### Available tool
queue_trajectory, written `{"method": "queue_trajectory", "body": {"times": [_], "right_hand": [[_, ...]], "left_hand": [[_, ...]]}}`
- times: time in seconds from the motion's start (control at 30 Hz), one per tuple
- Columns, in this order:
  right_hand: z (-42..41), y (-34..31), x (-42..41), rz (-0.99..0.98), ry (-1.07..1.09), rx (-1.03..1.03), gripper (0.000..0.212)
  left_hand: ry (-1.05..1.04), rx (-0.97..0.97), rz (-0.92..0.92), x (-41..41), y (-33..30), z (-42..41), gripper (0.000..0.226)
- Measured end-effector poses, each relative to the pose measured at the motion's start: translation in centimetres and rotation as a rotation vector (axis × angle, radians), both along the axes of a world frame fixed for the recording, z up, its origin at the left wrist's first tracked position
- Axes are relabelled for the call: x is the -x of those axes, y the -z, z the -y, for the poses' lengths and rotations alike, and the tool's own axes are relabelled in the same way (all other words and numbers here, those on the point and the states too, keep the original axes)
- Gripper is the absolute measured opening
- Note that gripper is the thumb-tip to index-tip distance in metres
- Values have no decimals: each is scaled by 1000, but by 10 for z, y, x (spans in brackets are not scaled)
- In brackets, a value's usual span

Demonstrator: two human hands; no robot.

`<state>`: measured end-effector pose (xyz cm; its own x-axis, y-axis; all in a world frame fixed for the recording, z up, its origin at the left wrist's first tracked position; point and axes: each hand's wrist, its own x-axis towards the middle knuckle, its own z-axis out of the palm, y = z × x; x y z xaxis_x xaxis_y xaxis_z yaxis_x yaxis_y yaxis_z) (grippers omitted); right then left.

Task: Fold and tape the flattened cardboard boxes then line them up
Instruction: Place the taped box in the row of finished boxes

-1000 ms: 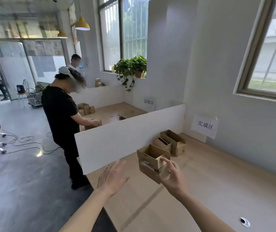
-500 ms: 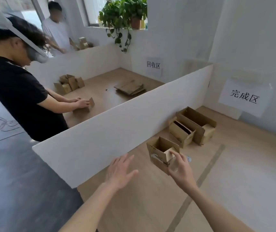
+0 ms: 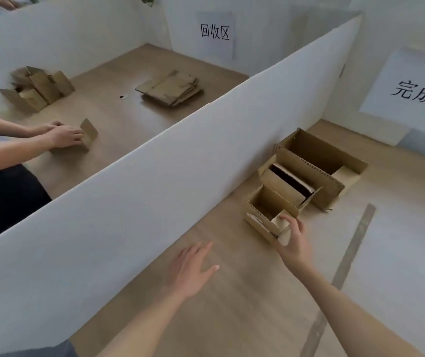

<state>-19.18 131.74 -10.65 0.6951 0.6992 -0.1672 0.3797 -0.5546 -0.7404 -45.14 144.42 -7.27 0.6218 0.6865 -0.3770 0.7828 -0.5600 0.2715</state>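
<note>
- Cardboard boxes (image 3: 306, 173) are counted at three, lined up along the white divider (image 3: 170, 161) on the table (image 3: 257, 305).
- The nearest box (image 3: 265, 215) is gripped at its corner by the right hand (image 3: 293, 240).
- The left hand (image 3: 190, 266) is held flat, fingers apart.
- The middle box's interior is dark and hard to make out.

Three open boxes (image 3: 306, 181) line the divider's (image 3: 154, 176) right side; beyond its left lies a flat stack (image 3: 171, 90).

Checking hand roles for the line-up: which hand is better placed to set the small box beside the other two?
Right hand: it already grips the small box; the left hand hovers open, apart.
</note>
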Motion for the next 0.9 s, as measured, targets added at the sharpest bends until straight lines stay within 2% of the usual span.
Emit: {"method": "queue_trajectory", "body": {"times": [0.2, 0.43, 0.67, 0.9], "right_hand": [[-10, 6, -5, 16, 74, 17, 73], [25, -30, 12, 126, 39, 65, 74], [90, -132, 52, 352, 7, 179, 70], [215, -271, 141, 505, 102, 263, 76]], "left_hand": [[71, 52, -21, -10, 15, -1, 68], [131, 15, 37, -17, -23, 8, 67], [181, -5, 196, -8, -108, 51, 67], [367, -151, 404, 17, -223, 160, 68]]}}
